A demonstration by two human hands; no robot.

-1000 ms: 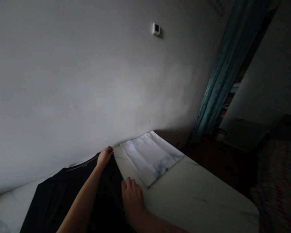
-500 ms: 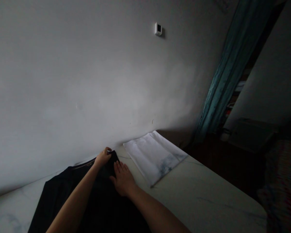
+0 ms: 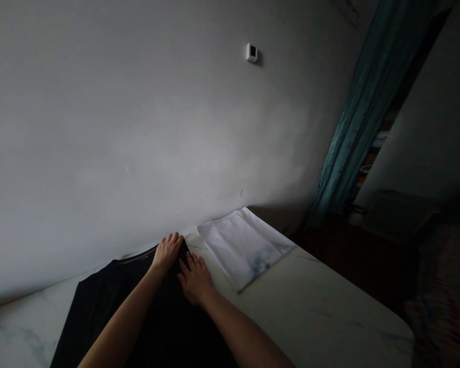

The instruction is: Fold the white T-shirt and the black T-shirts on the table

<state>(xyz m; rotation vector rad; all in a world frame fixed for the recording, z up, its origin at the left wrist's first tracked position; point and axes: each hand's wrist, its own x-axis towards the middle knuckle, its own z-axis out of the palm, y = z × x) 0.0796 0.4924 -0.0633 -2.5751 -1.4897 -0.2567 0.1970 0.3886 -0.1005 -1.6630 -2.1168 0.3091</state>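
Note:
A black shirt (image 3: pixel 164 327) lies spread on the pale marbled table (image 3: pixel 314 312), its neckline against the wall side. My left hand (image 3: pixel 168 250) rests flat on the shirt near its far right corner, fingers stretched out. Just beside and nearer to me, my right hand (image 3: pixel 196 278) lies palm down along the shirt's right edge with its fingers spread. To the right of both hands is a folded white cloth (image 3: pixel 239 245) with a blue-grey pattern at its near end. My forearms cover part of the shirt.
The table's far side meets a grey wall (image 3: pixel 138 128) that bears a small white device (image 3: pixel 252 52). A teal curtain (image 3: pixel 352 128) hangs at the right. Beyond the table's right edge is dark floor, with a patterned fabric (image 3: pixel 440 301) at the lower right.
My left hand has gone from curled fingers at the shirt's edge to lying flat on it. My right hand stays at the right edge, its fingers a little more spread.

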